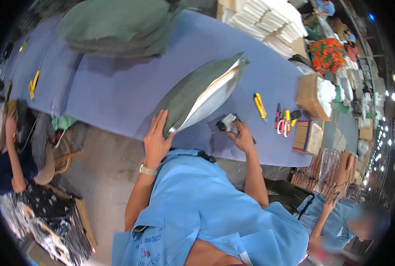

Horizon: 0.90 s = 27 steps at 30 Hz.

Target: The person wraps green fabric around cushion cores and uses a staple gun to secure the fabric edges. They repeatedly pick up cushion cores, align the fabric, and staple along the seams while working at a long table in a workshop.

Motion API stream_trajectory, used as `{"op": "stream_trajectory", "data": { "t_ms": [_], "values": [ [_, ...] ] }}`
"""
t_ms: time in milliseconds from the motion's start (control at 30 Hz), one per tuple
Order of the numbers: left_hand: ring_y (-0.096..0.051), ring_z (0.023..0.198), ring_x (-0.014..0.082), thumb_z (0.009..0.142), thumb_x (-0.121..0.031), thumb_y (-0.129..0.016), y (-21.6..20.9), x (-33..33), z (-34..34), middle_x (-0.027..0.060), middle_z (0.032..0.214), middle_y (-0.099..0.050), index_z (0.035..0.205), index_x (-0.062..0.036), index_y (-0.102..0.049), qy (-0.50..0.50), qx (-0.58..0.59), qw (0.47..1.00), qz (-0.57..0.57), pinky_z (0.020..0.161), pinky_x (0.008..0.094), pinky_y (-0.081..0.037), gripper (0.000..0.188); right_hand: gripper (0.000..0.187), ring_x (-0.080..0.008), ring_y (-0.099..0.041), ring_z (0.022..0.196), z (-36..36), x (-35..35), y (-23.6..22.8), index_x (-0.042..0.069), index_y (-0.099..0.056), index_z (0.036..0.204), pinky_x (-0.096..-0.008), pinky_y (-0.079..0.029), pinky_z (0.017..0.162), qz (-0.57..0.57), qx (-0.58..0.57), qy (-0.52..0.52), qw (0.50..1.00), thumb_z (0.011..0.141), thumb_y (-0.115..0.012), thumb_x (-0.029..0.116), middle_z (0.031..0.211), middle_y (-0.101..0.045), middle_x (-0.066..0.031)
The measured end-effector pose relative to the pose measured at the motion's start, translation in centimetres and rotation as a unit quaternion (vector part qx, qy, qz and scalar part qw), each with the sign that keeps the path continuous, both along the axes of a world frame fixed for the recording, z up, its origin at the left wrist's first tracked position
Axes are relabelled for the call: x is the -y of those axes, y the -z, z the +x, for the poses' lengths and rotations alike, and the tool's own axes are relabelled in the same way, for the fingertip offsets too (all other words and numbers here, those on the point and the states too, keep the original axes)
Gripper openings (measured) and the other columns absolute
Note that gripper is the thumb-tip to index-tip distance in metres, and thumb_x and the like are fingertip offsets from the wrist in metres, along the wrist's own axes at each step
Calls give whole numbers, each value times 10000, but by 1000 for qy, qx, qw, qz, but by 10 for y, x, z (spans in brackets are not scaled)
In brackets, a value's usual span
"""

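A cushion-shaped piece (202, 91) with dark green fabric and a white side lies aslant on the blue-grey table, a thin tan line along its edge. My left hand (156, 139) grips its near corner, with the fingers along the green fabric and the thumb by the tip. Just right of it, my right hand (241, 136) is closed around a black and silver hand tool (227, 123) close to the tabletop. The tool's exact kind is unclear, and my fingers cover part of it.
Folded green fabric (117, 29) is stacked at the far left. A yellow cutter (260, 106) lies right of the cushion, near red-handled scissors (283, 126) and a cardboard box (313, 96) of white stuffing. Another yellow cutter (34, 85) lies far left. People work on both sides.
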<state>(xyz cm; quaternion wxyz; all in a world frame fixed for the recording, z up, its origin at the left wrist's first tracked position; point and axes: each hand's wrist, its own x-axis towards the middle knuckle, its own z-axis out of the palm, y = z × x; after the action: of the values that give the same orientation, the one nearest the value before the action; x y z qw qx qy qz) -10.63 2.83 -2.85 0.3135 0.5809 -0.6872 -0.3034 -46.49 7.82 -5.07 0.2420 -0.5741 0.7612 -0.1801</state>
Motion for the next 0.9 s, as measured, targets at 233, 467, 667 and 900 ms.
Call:
{"op": "stream_trajectory", "data": {
  "t_ms": [233, 467, 667, 900],
  "values": [
    [-459, 1417, 463, 777, -113, -837, 1, -10, -15, 144, 1587, -465, 1554, -132, -448, 50, 53, 997, -3, 1116, 471, -465, 870, 309, -362, -629, 1178, 12, 108, -63, 98, -712, 1163, -450, -527, 958, -269, 15, 39, 962, 870, -751, 191, 1459, -563, -177],
    [-449, 1426, 462, 751, -89, -846, 3, -12, -18, 140, 1602, -446, 1559, -136, -443, 59, 66, 996, 9, 1120, 472, -465, 904, 361, -316, -698, 968, -1, 164, -50, 101, -607, 1212, -377, -561, 824, -206, 0, 150, 967, 860, -648, 32, 1240, -634, -194],
    [-448, 1429, 454, 715, -88, -871, 4, -16, -18, 123, 1605, -447, 1559, -157, -447, 58, 86, 995, 8, 1106, 459, -484, 947, 312, -304, -645, 985, -23, 183, 11, 82, -634, 1136, -401, -506, 854, -231, 198, 291, 907, 848, -599, -34, 1062, -660, -155],
    [-466, 1426, 425, 677, -72, -879, 10, -24, -19, 95, 1606, -449, 1550, -187, -466, 66, 117, 991, 28, 1100, 435, -494, 973, 388, -294, -634, 921, -43, 184, 10, 34, -745, 857, -413, -489, 841, -219, 181, 262, 922, 966, -580, 368, 907, -658, -155]
  ]
}}
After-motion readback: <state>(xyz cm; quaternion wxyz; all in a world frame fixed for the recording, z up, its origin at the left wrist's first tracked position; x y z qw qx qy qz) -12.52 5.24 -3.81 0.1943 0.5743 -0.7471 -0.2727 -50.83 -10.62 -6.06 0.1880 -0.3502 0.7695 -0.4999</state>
